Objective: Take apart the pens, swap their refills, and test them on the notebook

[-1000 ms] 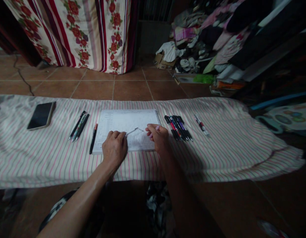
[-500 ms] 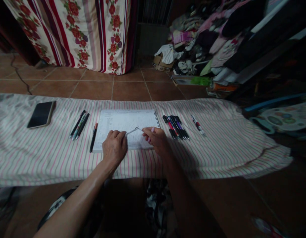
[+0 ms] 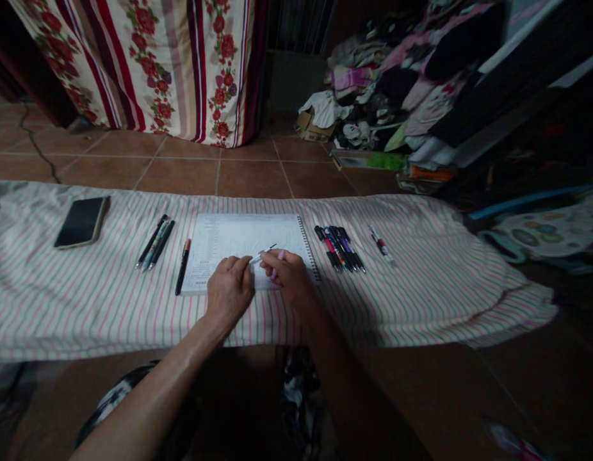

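Observation:
Over the open spiral notebook (image 3: 248,234), my two hands meet fingertip to fingertip. My left hand (image 3: 230,285) is closed, pinching a slim whitish pen barrel (image 3: 256,258) between thumb and forefinger. My right hand (image 3: 287,272) is closed too, its fingertips at the other end of the barrel. A thin dark tip (image 3: 272,247) sticks out past the right fingers; how it joins the barrel is hidden. A lilac pen piece (image 3: 278,264) shows within the right fingers. Along the notebook's left edge lies a black pen with an orange end (image 3: 183,267).
Several pens (image 3: 341,248) lie side by side right of the notebook, and a single pen (image 3: 381,244) farther right. A small group of pens (image 3: 155,243) and a phone (image 3: 82,221) lie to the left. Striped cloth (image 3: 431,282) covers the table.
My hands have drawn closer together, the right moving left and the left slightly right. The gap between their fingertips has narrowed, and the thin dark tip now points up beyond the right fingers.

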{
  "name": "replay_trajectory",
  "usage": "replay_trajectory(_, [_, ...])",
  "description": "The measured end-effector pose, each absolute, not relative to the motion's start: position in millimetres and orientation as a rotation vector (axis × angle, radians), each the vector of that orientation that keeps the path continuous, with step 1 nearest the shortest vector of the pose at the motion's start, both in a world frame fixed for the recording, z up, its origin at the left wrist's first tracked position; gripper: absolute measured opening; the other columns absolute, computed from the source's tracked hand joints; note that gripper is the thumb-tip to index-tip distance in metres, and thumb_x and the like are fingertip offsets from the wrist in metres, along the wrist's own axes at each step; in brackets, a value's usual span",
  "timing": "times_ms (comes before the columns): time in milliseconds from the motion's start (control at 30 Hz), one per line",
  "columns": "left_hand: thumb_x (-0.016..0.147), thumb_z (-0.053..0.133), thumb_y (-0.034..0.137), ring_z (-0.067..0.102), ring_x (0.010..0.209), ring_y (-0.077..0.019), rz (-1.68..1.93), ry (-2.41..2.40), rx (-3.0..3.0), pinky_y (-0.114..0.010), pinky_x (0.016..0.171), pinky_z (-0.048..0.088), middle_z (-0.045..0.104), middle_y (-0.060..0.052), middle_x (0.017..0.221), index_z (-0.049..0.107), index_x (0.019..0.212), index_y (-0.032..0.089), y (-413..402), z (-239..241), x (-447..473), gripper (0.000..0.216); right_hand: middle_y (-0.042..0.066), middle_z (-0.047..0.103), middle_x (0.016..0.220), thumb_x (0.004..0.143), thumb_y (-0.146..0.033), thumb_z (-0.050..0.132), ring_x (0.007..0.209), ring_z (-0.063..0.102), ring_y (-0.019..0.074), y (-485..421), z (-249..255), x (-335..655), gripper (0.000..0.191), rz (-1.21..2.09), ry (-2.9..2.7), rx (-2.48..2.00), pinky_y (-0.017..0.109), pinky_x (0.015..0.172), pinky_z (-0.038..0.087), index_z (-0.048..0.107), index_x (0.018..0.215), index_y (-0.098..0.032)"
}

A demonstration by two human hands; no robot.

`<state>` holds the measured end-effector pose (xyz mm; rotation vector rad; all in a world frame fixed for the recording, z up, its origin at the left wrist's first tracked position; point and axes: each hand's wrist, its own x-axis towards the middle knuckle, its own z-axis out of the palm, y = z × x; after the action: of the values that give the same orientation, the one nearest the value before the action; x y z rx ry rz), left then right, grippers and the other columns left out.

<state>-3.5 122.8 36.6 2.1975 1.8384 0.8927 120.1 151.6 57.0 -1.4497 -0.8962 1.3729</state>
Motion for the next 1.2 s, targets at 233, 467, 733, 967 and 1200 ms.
replay_trajectory(233, [0.088, 0.037, 0.025, 0.056, 0.083, -0.0207, 0.833, 1.874, 2.202, -0.033, 0.075, 0.045, 0.063, -0.009, 0.087, 0.059, 0.108, 0.013, 123.6, 40.2, -12.7, 0.032, -0.005, 0.049, 0.044, 0.057, -0.033, 0.066, 0.037, 0.035, 0.0033, 160.6, 54.5, 129.9, 0.021, 1.264, -0.743, -1.41, 0.016, 0.034, 0.019, 0.054, 0.056, -0.016])
replay_trajectory(467, [0.087, 0.04, 0.026, 0.056, 0.086, -0.0214, 0.828, 1.856, 2.221, -0.034, 0.078, 0.046, 0.063, -0.009, 0.09, 0.06, 0.106, 0.014, 123.6, 38.5, -26.0, 0.03, -0.005, 0.048, 0.042, 0.058, -0.031, 0.065, 0.035, 0.034, 0.0027, 164.5, 58.9, 140.4, 0.02, 1.136, -0.703, -1.426, 0.015, 0.033, 0.02, 0.054, 0.055, -0.015])
replay_trajectory(733, [0.087, 0.042, 0.029, 0.055, 0.091, -0.021, 0.891, 1.815, 2.21, -0.035, 0.081, 0.046, 0.062, -0.009, 0.096, 0.063, 0.1, 0.017, 125.5, 37.2, -36.9, 0.027, -0.006, 0.047, 0.039, 0.061, -0.028, 0.062, 0.032, 0.032, 0.0023, 161.8, 62.5, 132.5, 0.019, 1.125, -0.74, -1.488, 0.016, 0.032, 0.02, 0.051, 0.053, -0.015])
replay_trajectory(967, [0.087, 0.042, 0.03, 0.053, 0.089, -0.022, 0.829, 1.841, 2.293, -0.034, 0.078, 0.045, 0.064, -0.008, 0.092, 0.063, 0.103, 0.018, 125.4, 38.8, -33.7, 0.028, -0.005, 0.048, 0.04, 0.061, -0.029, 0.064, 0.033, 0.034, 0.0029, 163.4, 55.5, 127.7, 0.019, 1.132, -0.767, -1.483, 0.016, 0.032, 0.021, 0.053, 0.053, -0.015])
replay_trajectory(1200, [0.085, 0.038, 0.016, 0.05, 0.091, -0.0225, 0.858, 1.776, 2.396, -0.036, 0.081, 0.044, 0.063, -0.01, 0.094, 0.053, 0.117, 0.012, 134.7, 31.9, -34.9, 0.035, -0.005, 0.049, 0.041, 0.06, -0.029, 0.064, 0.034, 0.035, 0.0026, 163.3, 51.8, 129.2, 0.019, 1.124, -0.776, -1.492, 0.014, 0.032, 0.021, 0.053, 0.053, -0.015])
